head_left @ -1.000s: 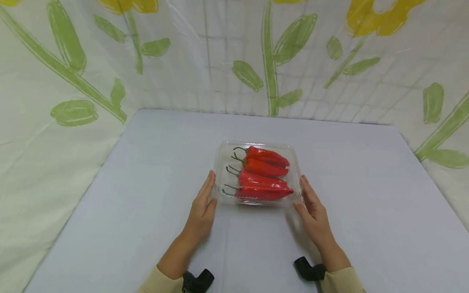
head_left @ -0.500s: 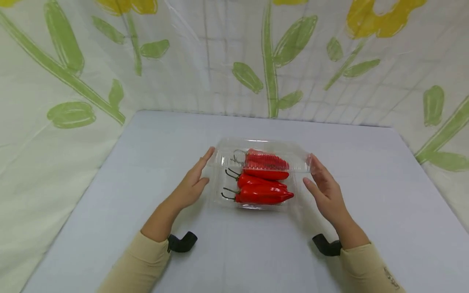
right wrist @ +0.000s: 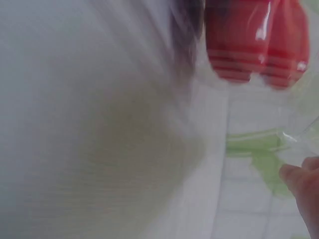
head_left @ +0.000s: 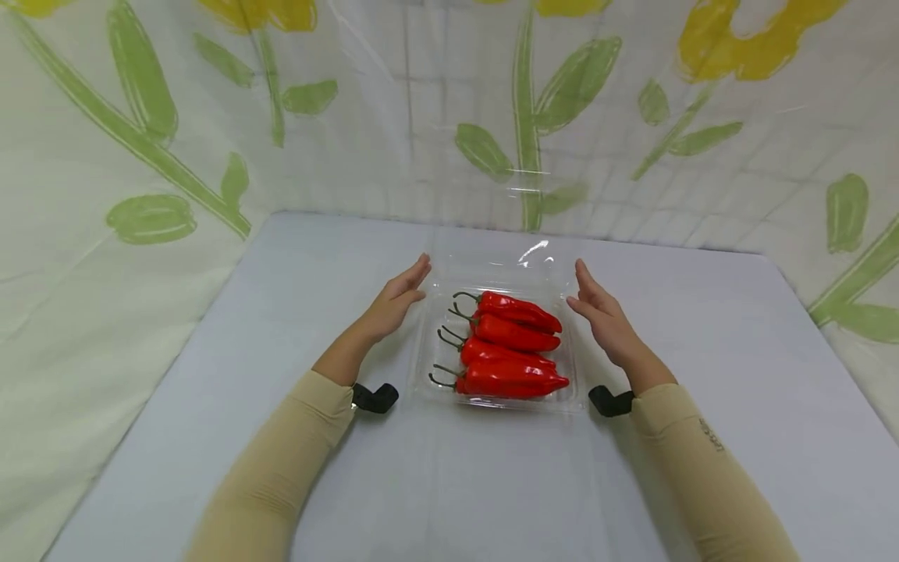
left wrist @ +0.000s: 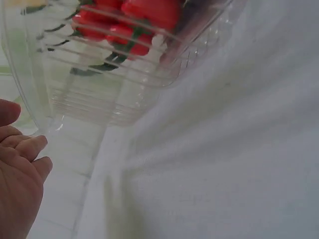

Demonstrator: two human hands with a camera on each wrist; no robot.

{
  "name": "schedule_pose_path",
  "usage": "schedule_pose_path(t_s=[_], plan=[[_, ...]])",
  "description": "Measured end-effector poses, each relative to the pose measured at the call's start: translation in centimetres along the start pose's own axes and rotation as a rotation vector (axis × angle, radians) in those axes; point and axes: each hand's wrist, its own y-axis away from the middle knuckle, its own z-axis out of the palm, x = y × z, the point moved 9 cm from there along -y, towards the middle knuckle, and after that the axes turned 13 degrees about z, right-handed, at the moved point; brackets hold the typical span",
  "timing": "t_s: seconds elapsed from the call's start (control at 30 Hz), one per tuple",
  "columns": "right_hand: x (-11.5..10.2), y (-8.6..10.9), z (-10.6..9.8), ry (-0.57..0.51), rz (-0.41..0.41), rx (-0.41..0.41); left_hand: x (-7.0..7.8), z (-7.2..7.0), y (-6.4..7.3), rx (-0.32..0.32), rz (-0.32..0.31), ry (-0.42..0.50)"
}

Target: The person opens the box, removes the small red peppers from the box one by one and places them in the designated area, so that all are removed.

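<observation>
A clear plastic clamshell box (head_left: 485,403) lies on the table with several red peppers (head_left: 513,378) side by side in it, their green stems to the left. Its see-through lid (head_left: 531,251) stands raised at the back, its outline hard to see. My left hand (head_left: 389,307) is at the box's back left corner, fingers extended forward. My right hand (head_left: 605,320) is at the back right corner, fingers likewise extended. In the left wrist view, the fingertips (left wrist: 37,145) are close to the plastic edge. Whether either hand touches the plastic I cannot tell.
The table has a pale cover (head_left: 323,265). Behind it hangs a white sheet (head_left: 379,140) with painted green stems and yellow flowers. A dark wrist camera (head_left: 375,398) sits at the left wrist, and another wrist camera (head_left: 609,400) at the right.
The lid has swung up and back from over the peppers, leaving them uncovered. Both hands have moved away from me along the box's sides to its back corners.
</observation>
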Motion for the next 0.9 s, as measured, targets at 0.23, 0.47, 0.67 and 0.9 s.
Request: schedule_pose_path(t_s=[0.23,0.47,0.67,0.9], plan=[[2.1,-2.3,-0.2,-0.048,0.084,-0.045,-1.7,-0.1,-1.5,-0.001,-0.058,0.023],[2.7,-3.0,0.1,-0.048,0.116,-0.073,-2.7,-0.2,-1.7,0.028,-0.088,0.056],[2.6,-3.9,0.3,-0.01,0.13,-0.089,-3.3,-0.5,-1.1,0.07,-0.122,0.056],[3.1,-4.4,0.2,0.024,0.169,-0.124,-3.4,-0.4,-0.9,0.073,-0.134,0.047]])
